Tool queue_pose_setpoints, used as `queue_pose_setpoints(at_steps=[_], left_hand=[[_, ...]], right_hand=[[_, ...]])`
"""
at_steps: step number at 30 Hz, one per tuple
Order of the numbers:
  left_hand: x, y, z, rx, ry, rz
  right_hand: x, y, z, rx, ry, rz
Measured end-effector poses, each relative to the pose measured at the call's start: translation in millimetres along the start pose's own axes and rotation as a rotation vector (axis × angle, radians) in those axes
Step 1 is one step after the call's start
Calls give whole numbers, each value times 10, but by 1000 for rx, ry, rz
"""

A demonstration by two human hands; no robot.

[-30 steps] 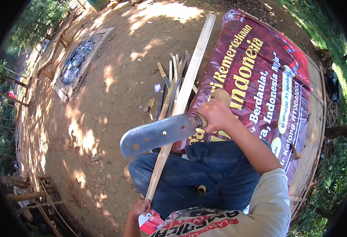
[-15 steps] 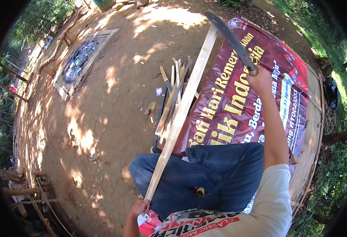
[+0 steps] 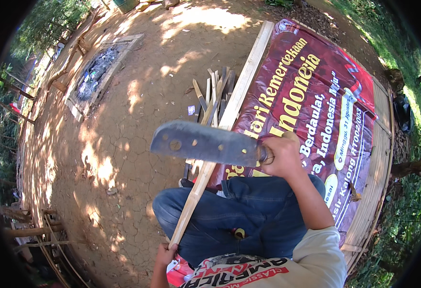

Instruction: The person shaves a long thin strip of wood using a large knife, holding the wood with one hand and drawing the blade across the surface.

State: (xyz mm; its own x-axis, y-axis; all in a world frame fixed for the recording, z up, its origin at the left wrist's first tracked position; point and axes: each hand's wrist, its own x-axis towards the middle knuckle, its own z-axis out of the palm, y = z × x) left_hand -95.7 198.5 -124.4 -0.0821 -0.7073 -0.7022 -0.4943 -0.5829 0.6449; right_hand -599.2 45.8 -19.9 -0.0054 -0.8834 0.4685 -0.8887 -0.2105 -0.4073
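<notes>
The left hand (image 3: 165, 254), at bottom centre, is clenched round the strip (image 3: 244, 91), which slants to the upper centre, while the right hand (image 3: 282, 156), forearm (image 3: 314, 204) angled up from lower right, grips the knife (image 3: 208, 145) mid-frame, pointing left.

Broad knife (image 3: 210, 145) in right hand (image 3: 283, 156) over long wooden strip (image 3: 192, 201) in left hand (image 3: 166, 254)

wood-framed ash pit (image 3: 75, 111) | green container (image 3: 125, 5) | maroon banner (image 3: 292, 108) | leafy greenery (image 3: 408, 211)
</notes>
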Motion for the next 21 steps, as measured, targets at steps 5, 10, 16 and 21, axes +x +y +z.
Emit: queue_pose_setpoints(at_steps=[5,10,16,21], left_hand=[[-82,160,166,319,182,139],[-88,17,106,383,141,188],[-142,101,60,334,65,133],[-31,-149,-39,18,-92,-127]], right_hand=[[-244,-275,335,181,-66,-33],[-325,-305,448,184,-126,-61],[-151,-352,401,118,-238,-142],[-48,-413,529,67,-327,-180]])
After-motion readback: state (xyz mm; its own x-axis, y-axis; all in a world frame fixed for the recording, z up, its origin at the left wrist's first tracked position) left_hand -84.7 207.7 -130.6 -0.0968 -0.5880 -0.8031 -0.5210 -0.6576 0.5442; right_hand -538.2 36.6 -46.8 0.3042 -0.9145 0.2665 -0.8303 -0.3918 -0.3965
